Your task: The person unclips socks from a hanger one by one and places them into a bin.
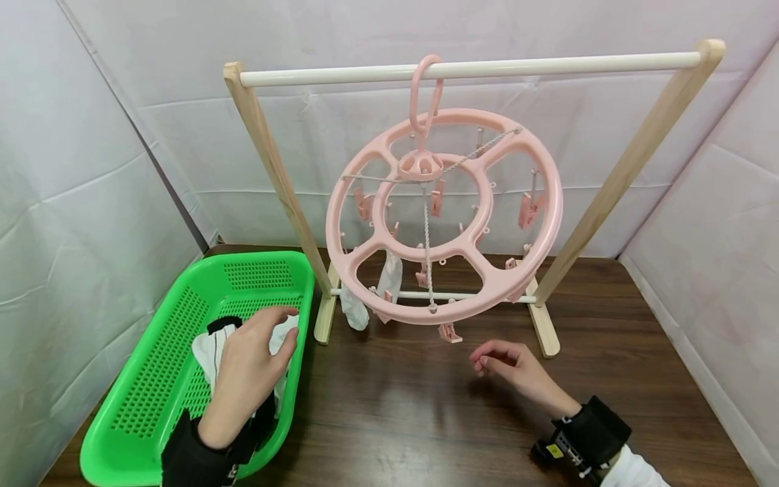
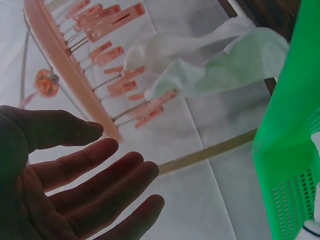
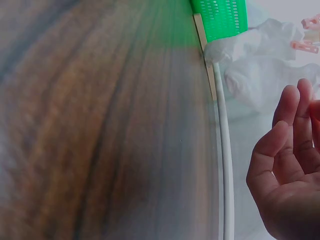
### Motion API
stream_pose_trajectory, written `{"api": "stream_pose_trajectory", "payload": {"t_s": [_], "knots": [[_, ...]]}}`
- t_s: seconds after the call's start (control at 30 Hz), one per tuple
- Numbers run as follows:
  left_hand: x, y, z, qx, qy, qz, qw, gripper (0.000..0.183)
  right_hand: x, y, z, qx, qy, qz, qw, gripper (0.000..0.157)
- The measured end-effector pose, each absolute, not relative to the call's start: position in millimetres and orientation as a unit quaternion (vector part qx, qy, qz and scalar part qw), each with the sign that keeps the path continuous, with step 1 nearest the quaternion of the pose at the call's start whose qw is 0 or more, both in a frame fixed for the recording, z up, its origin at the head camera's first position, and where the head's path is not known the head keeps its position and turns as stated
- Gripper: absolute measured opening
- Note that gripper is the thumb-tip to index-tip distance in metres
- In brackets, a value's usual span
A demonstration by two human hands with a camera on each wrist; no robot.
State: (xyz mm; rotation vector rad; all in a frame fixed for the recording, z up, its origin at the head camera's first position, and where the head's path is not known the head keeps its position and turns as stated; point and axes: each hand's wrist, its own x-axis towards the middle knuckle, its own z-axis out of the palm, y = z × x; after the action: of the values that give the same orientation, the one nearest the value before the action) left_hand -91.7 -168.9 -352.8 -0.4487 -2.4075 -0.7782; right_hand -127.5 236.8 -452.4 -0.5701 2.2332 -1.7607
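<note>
Above the green basket (image 1: 146, 379) is my left hand (image 1: 252, 372), its fingers loosely bent and nothing between them. White and black socks (image 1: 209, 350) lie in the basket, partly hidden under that hand. My right hand (image 1: 514, 372) hovers over the table at the right, fingers relaxed, holding nothing. Between and beyond the hands hangs a round pink clip hanger (image 1: 450, 312) with several pink clothespins (image 1: 449, 333). Two white socks (image 2: 225, 75) hang from clothespins on the hanger's left side; in the right wrist view these socks (image 3: 265, 80) dangle beyond the right hand.
A wooden stand with a white rod (image 1: 548, 67) carries the hanger by its hook (image 1: 426, 88). Its wooden feet (image 1: 544, 330) stand on the dark wooden table (image 1: 389, 412). White sheet walls (image 1: 718, 203) enclose the back and sides.
</note>
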Motion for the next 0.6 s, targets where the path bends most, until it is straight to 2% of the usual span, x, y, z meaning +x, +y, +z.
{"api": "stream_pose_trajectory", "payload": {"t_s": [0.13, 0.33, 0.6], "knots": [[-104, -164, -349, -0.183, -0.900, -0.294, 0.265, 0.026, -125, 234, -452, -0.202, 0.768, -0.595, 0.129, 0.019], [-125, -164, -346, -0.195, -0.896, -0.341, 0.208, 0.031, -120, 232, -453, -0.220, 0.757, -0.600, 0.137, 0.018], [-153, -165, -355, -0.202, -0.876, -0.432, 0.074, 0.051, -120, 231, -452, -0.224, 0.751, -0.604, 0.143, 0.019]]}}
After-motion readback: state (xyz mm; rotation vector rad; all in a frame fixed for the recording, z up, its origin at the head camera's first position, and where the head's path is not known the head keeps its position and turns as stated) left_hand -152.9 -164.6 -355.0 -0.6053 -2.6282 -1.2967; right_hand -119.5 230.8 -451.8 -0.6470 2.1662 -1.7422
